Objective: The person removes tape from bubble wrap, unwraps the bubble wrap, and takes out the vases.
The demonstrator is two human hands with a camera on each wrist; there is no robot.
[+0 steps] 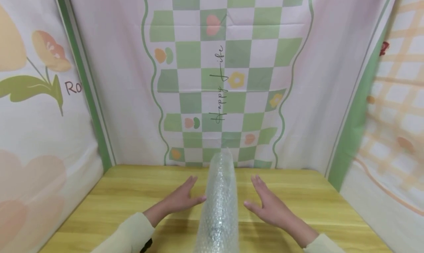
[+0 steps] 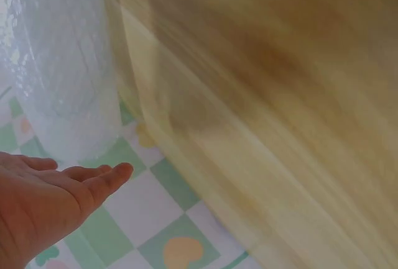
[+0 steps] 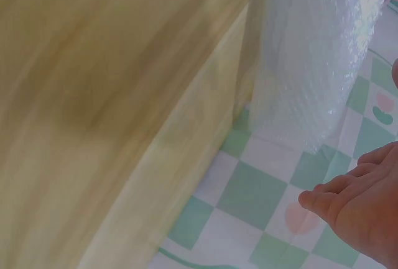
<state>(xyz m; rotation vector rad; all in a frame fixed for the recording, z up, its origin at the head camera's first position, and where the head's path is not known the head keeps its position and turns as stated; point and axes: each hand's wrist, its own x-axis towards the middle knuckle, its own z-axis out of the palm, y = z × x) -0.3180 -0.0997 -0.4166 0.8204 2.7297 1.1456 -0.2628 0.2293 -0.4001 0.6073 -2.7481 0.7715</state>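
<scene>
A long roll of clear bubble wrap [image 1: 220, 201] stretches from the bottom edge of the head view to the back of the wooden table [image 1: 139, 186]. On its left side is my left hand [image 1: 182, 197], fingers straight and thumb tip close to the wrap; whether they touch I cannot tell. To the right, my right hand [image 1: 269, 205] is held apart from the roll with extended fingers and nothing in it. Both wrist views show the roll's far end, the bubble wrap [image 2: 68, 64] on the left and the bubble wrap [image 3: 311, 58] on the right. What is inside the roll is hidden.
Behind the table hangs a green-and-white checked cloth [image 1: 238, 105] with lettering. Flowered cloth [image 1: 43, 135] covers the left side, and an orange-checked cloth [image 1: 397, 116] covers the right. A dark band [image 1: 146, 245] shows at the left sleeve.
</scene>
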